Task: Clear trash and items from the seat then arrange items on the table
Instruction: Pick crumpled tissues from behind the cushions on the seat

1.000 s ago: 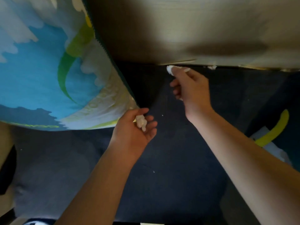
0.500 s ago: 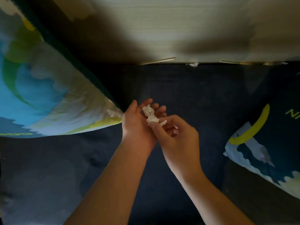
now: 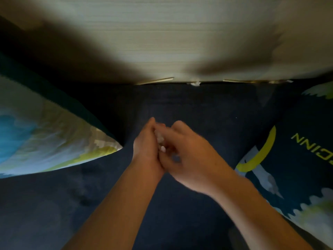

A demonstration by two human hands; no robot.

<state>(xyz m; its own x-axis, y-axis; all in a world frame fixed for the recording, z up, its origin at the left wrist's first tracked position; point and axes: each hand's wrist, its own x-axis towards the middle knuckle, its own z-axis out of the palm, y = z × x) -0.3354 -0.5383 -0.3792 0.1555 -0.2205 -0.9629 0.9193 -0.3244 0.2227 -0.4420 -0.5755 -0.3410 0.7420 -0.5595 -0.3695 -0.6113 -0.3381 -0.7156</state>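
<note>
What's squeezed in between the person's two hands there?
Head view: small white crumpled scraps, likely tissue, sit between the left hand and right hand.

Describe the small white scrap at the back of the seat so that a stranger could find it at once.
Find the pale wall behind the dark blue seat and follow the line where they meet. The scrap lies there, near the middle, far beyond the hands. It is crumpled and white, while the pieces beside it along that line are thin, straight and yellowish.
</note>
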